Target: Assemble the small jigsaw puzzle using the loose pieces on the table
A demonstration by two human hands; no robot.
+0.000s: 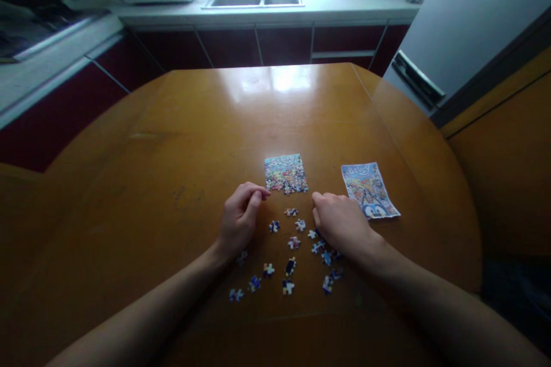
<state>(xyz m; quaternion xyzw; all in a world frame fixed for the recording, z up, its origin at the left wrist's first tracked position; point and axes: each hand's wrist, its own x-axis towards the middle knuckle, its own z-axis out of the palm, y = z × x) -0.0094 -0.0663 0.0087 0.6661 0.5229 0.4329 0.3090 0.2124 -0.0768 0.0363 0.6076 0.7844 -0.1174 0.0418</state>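
Note:
A partly assembled jigsaw puzzle (286, 174) lies flat in the middle of the table, its lower edge uneven. My left hand (241, 213) rests at its lower left corner, fingers curled in and thumb against them, with no piece showing. To the right of that edge, my right hand (342, 219) is closed and palm down; its fingertips are hidden, so I cannot tell what they hold. Between my forearms several loose jigsaw pieces are scattered, among them one dark piece (290, 266) and a pale one (300, 225). Others lie partly under my right hand and wrist.
A printed picture sheet (368, 190) lies just beyond my right hand. The wooden table (206, 126) has a rounded edge. Behind it stand a counter with a double sink (236, 1), a stove on the left, and a grey refrigerator (465, 23) on the right.

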